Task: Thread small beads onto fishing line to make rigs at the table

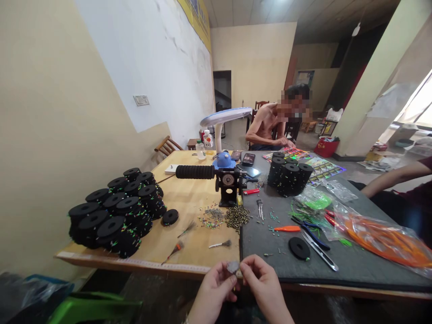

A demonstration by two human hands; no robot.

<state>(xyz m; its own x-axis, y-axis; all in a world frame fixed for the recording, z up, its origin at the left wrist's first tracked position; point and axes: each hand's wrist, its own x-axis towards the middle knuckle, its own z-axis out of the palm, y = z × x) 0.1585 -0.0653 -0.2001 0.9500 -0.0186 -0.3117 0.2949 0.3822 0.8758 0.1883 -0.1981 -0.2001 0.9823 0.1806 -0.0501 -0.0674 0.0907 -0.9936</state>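
Note:
Close together at the table's front edge, my left hand [216, 288] and my right hand [261, 281] pinch a small greyish piece [232, 267] between their fingertips. What exactly it is cannot be made out. Just beyond lies a thin white-stemmed piece with a dark bristly tip [221, 244]. Similar tufted pieces, one with orange [177, 247], rest on the wood to the left. Behind them are a pile of dark brassy beads [237, 218] and a pile of small grey parts [214, 213]. A black foam ring [299, 248] lies on the grey mat to the right.
Stacked black foam spools [111, 229] fill the left side. A black-handled device [228, 180] and a lamp [224, 159] stand mid-table. Tweezers [320, 252], pliers [312, 234] and bagged orange strands [384, 238] lie right. A person [266, 126] sits opposite; another's arm [394, 177] is at right.

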